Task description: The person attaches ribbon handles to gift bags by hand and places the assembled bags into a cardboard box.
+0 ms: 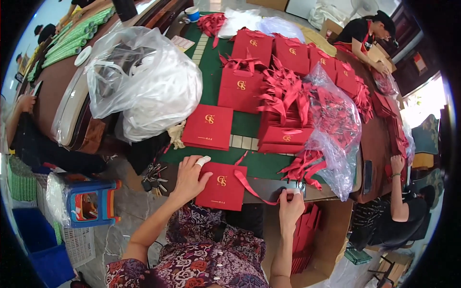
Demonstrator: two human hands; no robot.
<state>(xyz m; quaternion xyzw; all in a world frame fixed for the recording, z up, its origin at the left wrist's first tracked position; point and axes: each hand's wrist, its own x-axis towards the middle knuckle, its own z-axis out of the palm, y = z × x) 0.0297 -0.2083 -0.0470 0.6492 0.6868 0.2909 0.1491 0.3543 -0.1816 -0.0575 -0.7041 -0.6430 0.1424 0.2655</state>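
A flat red paper gift bag [220,194] with a gold emblem lies at the table's front edge before me. My left hand [191,178] rests at its left side, fingers spread, thumb on the bag; one finger wears a white covering. From the bag's upper right a red ribbon [249,188] runs to my right hand [291,206], which is closed in a pinch on its end. A white covering shows on a right fingertip too. Something small and dark sits beside those fingers; I cannot make it out. Behind lies another red gift bag [207,127].
Several standing red bags [252,50] and a clear plastic bag of red ribbons [336,125] cover the green mat [201,156]. A large plastic bag of white ribbon [156,86] stands left. Below right, a cardboard box [331,235] holds red bags. Co-workers sit around the tables.
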